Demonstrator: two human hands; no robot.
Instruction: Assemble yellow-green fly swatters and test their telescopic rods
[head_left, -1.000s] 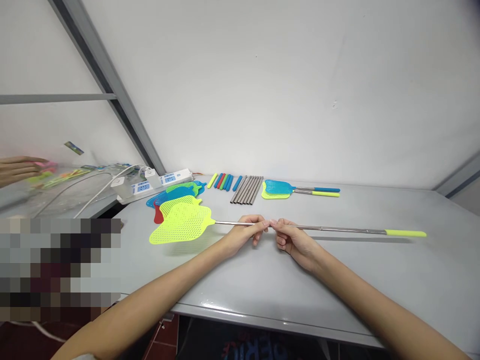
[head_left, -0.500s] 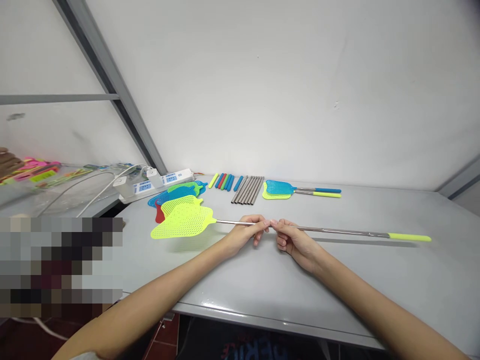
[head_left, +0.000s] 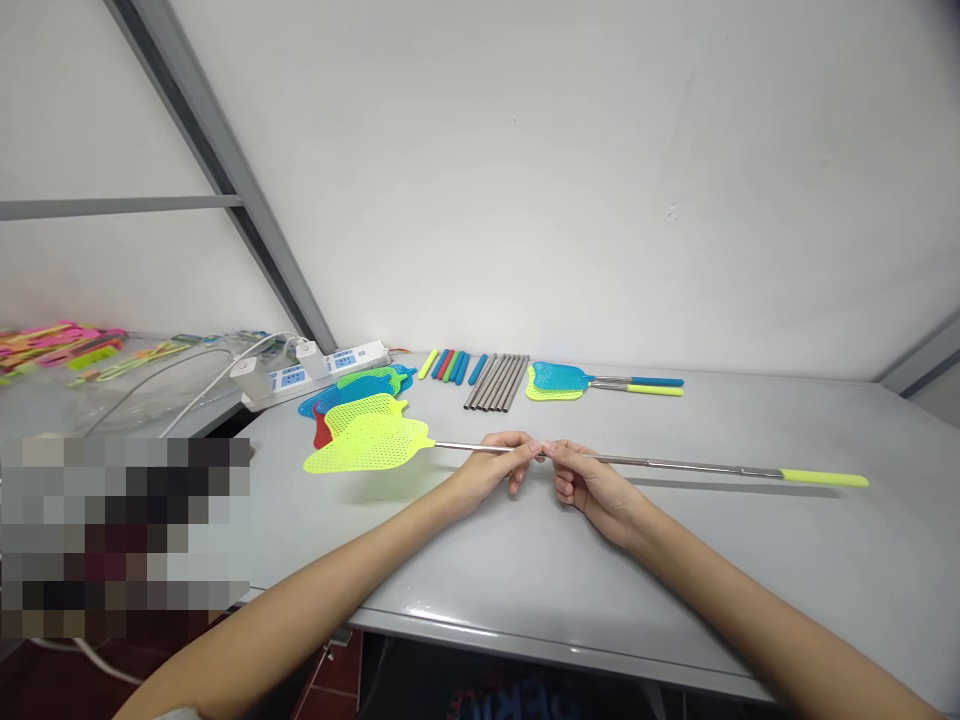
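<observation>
A yellow fly swatter (head_left: pixel 371 445) with its telescopic metal rod drawn out long lies across my view, just above the table. Its perforated head points left and its yellow grip (head_left: pixel 825 478) points right. My left hand (head_left: pixel 501 462) pinches the rod between thumb and fingers, left of the middle. Close beside it, thumbs nearly meeting, my right hand (head_left: pixel 589 475) pinches the same rod. Behind the held head lie loose swatter heads, a yellow one (head_left: pixel 367 408), a red one (head_left: pixel 321 430) mostly covered, and blue and green ones (head_left: pixel 360 385).
Along the wall lie several coloured grips (head_left: pixel 451 366), several metal rods (head_left: pixel 496 383) and blue and yellow swatters (head_left: pixel 559 378) on the grey table (head_left: pixel 600 600). A power strip (head_left: pixel 315 375) with white cables stands at the left. Colourful items (head_left: pixel 60 345) lie beyond; a blurred-out patch covers the lower left.
Both hands keep their pinch on the rod, side by side. The view has shifted very slightly; the swatter looks otherwise the same.
</observation>
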